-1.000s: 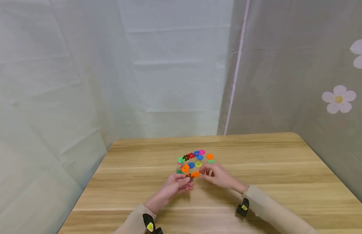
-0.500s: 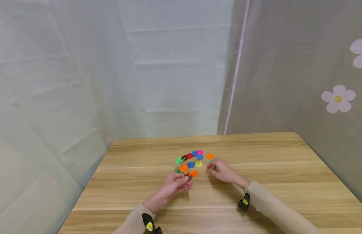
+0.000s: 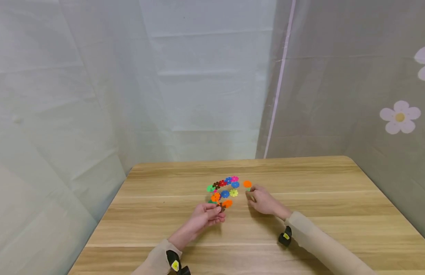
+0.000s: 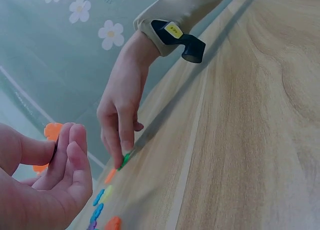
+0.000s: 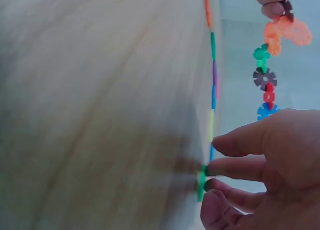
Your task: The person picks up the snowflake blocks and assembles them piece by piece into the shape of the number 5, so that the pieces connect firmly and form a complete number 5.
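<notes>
My left hand (image 3: 204,217) pinches a dark brown snowflake disc (image 5: 287,10) between thumb and fingers. From it hangs a chain of notched plastic discs: orange (image 3: 227,203), green (image 5: 261,53), a second dark brown disc (image 5: 265,79), red (image 5: 269,93) and blue (image 5: 266,110), with pink (image 3: 235,178) at the far end in the head view. My right hand (image 3: 264,200) reaches down to the table on the right. Its fairly straight fingers touch a green disc (image 5: 202,185), which the hand mostly hides in the head view.
Loose discs lie flat on the wooden table (image 3: 147,214): orange (image 3: 247,184) beyond my right hand, blue (image 3: 235,185), yellow (image 3: 234,193), another blue disc (image 3: 225,194), and dark green (image 3: 212,202) near my left hand. Pale curtains (image 3: 205,84) hang behind the table.
My right hand has moved away from the chain, right and slightly farther back, to the green disc. My left hand keeps hold of the chain, which has shifted slightly left.
</notes>
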`<act>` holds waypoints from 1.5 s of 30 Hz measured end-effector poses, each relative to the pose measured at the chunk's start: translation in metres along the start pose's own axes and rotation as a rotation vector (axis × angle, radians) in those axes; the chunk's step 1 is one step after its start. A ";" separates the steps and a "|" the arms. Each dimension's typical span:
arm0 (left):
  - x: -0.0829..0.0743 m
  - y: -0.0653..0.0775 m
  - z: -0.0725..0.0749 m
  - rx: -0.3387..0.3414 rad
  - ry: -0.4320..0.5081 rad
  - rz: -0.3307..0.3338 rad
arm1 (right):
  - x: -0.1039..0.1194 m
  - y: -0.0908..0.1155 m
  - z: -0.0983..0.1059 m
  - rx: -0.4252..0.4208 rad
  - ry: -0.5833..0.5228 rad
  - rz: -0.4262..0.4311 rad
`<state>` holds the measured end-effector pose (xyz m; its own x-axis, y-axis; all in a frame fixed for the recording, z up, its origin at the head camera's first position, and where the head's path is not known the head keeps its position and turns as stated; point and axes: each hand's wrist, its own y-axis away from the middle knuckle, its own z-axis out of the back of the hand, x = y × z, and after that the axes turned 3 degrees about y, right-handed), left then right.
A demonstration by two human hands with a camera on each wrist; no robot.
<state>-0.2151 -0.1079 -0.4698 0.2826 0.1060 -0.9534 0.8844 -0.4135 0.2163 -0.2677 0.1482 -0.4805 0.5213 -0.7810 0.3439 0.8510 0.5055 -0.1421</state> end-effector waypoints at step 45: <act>0.000 -0.004 0.000 0.043 -0.025 -0.009 | 0.002 -0.007 -0.002 -0.010 -0.367 -0.097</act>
<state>-0.2187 -0.1066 -0.4708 0.2651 0.0874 -0.9603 0.8700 -0.4510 0.1991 -0.2728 0.1421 -0.4803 0.3828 -0.6406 0.6656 0.8967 0.4311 -0.1008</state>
